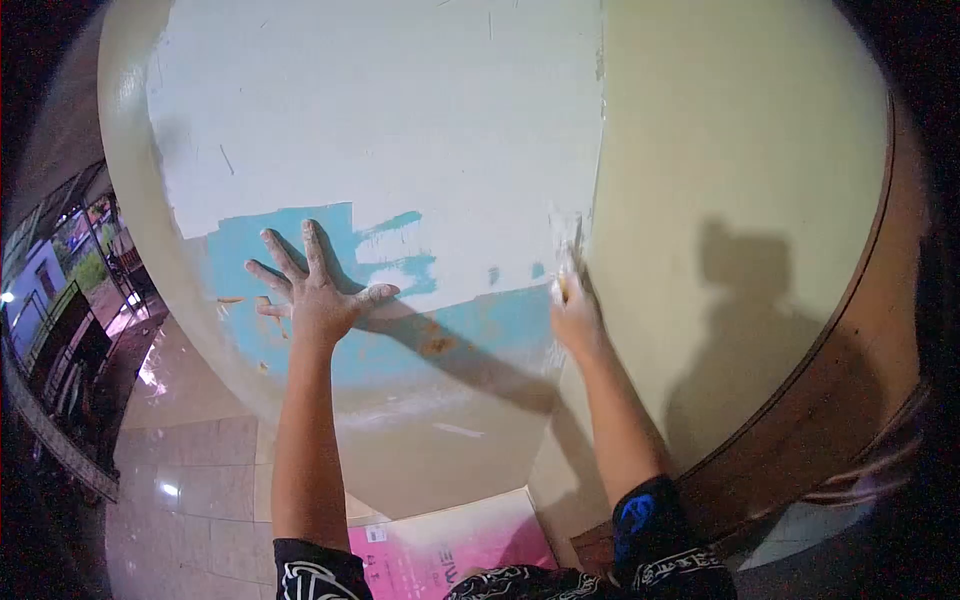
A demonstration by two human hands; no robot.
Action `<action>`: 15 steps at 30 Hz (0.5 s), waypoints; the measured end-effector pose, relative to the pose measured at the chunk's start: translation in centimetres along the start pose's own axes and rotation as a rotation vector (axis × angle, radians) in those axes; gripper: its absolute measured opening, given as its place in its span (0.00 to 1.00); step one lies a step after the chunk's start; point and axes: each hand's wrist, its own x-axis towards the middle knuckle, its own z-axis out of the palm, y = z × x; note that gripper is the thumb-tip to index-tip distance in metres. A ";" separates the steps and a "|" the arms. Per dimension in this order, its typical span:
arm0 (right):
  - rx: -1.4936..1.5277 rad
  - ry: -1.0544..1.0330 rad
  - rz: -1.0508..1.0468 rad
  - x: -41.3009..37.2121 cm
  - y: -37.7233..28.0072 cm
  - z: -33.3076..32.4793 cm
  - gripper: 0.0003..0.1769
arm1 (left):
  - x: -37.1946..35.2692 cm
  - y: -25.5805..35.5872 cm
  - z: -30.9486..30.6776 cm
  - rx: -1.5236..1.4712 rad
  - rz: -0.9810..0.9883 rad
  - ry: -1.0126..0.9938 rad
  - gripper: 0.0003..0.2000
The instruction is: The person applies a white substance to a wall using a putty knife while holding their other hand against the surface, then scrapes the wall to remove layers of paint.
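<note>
Glossy tiles cover the floor (190,450) far off to my left, catching spots of light below the pillar face I am working on. My left hand (318,300) lies flat against that face, wide open, all fingers spread and nothing in it, the palm pressed onto the blue patch (470,330) of old paint. Above the patch, a white coat (380,120) covers the upper part of the face, its lower edge ragged where blue streaks show through. Under the blue, the surface turns to bare tan with a few pale smears. Down between my forearms, a pink sheet (450,560) lies on the ground.

My right hand (578,320) is at the pillar's vertical corner, fingers curled closed around the handle of a flat-bladed tool (567,245). The blade points upward and sits right on the corner line, level with the lower edge of the white coat; it is blurred, so I cannot tell more about it. Right of the corner is the cream wall (740,150), with a dark shadow (740,330) of head and shoulders on it. A brown frame (830,400) borders that wall on the far right.
</note>
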 end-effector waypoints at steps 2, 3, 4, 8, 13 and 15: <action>-0.205 0.127 -0.250 -1.8 2.6 1.2 0.31 | 0.0 -0.2 0.2 -0.017 0.016 0.024 0.74; -0.251 0.088 -0.222 -2.2 2.5 1.1 0.31 | 0.2 0.2 -0.1 0.022 -0.029 -0.036 0.74; -0.293 0.047 -0.185 -2.8 1.5 0.6 0.32 | 0.2 0.4 -0.5 0.066 -0.067 -0.100 0.75; -0.011 -0.085 0.089 1.8 -3.1 -2.7 0.29 | 0.3 0.5 -0.8 0.062 -0.074 -0.124 0.76; 0.059 -0.074 0.138 -0.7 -2.5 -2.0 0.29 | 0.3 0.3 -0.6 0.046 -0.063 -0.115 0.77; -0.157 -0.047 -0.020 -3.0 3.4 1.6 0.33 | 0.3 0.8 -1.2 0.064 -0.078 -0.131 0.77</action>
